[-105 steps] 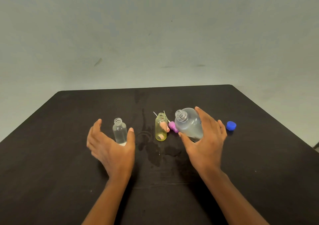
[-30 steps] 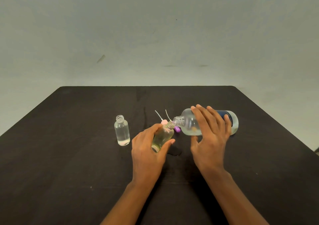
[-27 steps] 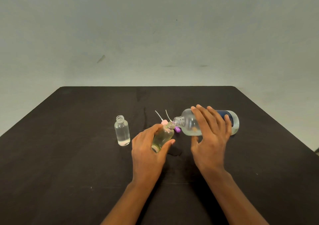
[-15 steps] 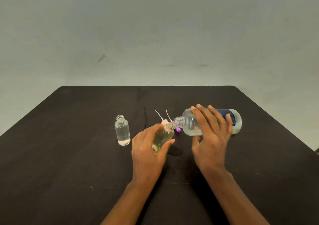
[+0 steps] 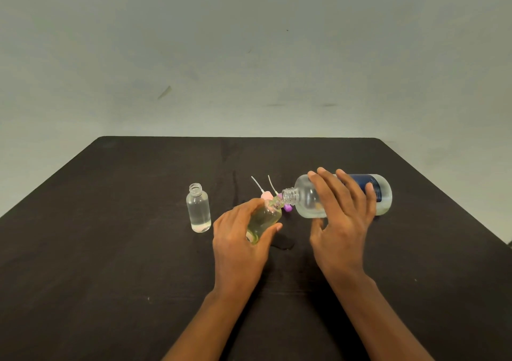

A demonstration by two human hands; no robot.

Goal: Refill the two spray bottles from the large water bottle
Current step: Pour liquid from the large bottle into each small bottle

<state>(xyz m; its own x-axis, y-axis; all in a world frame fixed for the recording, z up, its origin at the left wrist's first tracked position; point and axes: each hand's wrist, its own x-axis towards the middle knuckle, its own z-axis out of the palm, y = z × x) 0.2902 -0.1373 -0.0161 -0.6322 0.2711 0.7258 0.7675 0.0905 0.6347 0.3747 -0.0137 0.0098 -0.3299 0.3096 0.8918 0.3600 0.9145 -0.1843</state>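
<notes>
The right hand grips the large water bottle, tipped nearly level above the dark counter, its open neck touching the mouth of the yellow-tinted spray bottle. The left hand curls round that small bottle, tilting it toward the neck. A clear spray bottle stands upright and uncapped to the left, apart. Pink and purple spray tops lie just behind the meeting necks.

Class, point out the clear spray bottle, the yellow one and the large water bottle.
clear spray bottle (image 5: 198,211): head view, mid body.
yellow spray bottle (image 5: 264,217): head view, bare body.
large water bottle (image 5: 304,201): head view, clear shoulder.
</notes>
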